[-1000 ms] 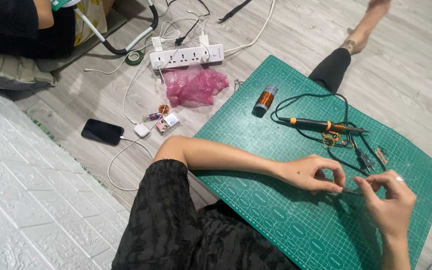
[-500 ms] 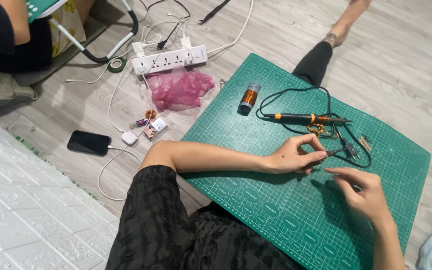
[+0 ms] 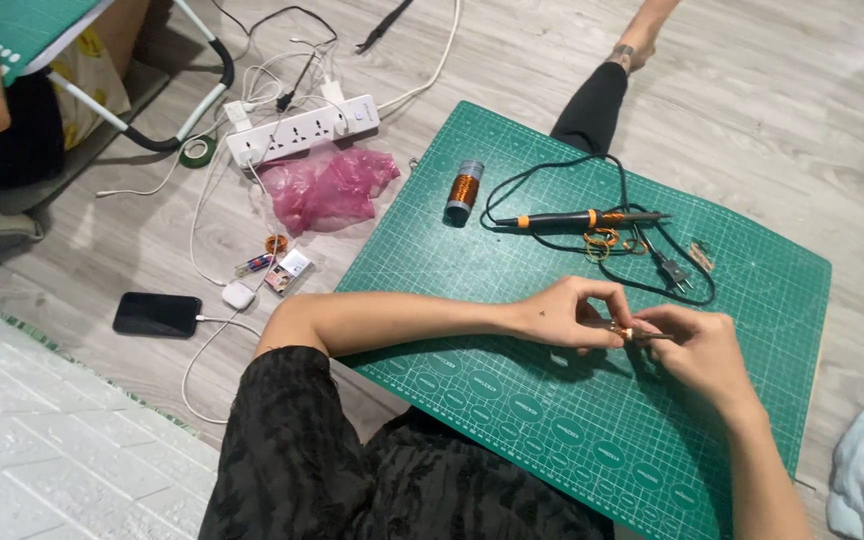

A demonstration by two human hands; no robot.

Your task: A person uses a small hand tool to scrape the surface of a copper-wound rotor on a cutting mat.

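Note:
My left hand and my right hand meet over the green cutting mat. Between their fingertips they pinch a small thin part with a pale tip; what it is stays too small to tell. Just beyond the hands lies a soldering iron with an orange and black handle, its black cord looping to a plug. A small coil of copper wire sits beside the iron. A spool of copper wire lies near the mat's far left edge.
On the wooden floor to the left are a white power strip, a pink plastic bag, a black phone on a white charger cable, and small parts. Another person sits at the top left. My leg stretches past the mat.
My hands have come together from slightly apart and now pinch the small part between them. The view has shifted, so the mat and floor items sit lower and further right.

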